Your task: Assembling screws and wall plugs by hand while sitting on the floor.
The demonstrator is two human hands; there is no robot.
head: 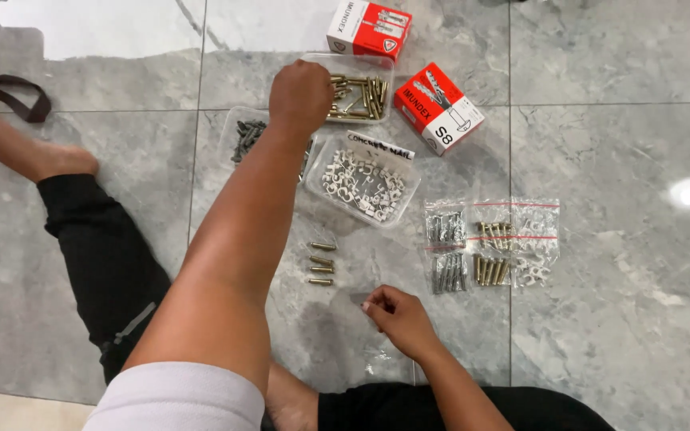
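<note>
I sit on a grey tiled floor. My left hand [301, 92] reaches far forward, its fingers closed over the edge of a clear tub of brass-coloured screws [358, 97]; what it grips is hidden. My right hand [398, 315] rests low on the floor, fingers pinched on a small clear plastic bag [365, 298]. Several brass screws [321, 264] lie in a short column on the tile between my hands. A clear tub of white cable clips [363, 186] stands just right of my left forearm. A tub of dark grey screws [246, 140] lies partly behind that arm.
Two red-and-white cardboard boxes [369, 29] [438, 108] lie at the back. Filled small zip bags [491, 243] lie in rows at the right. My legs in black trousers [101, 263] stretch to the left, and a dark strap [9, 92] lies far left.
</note>
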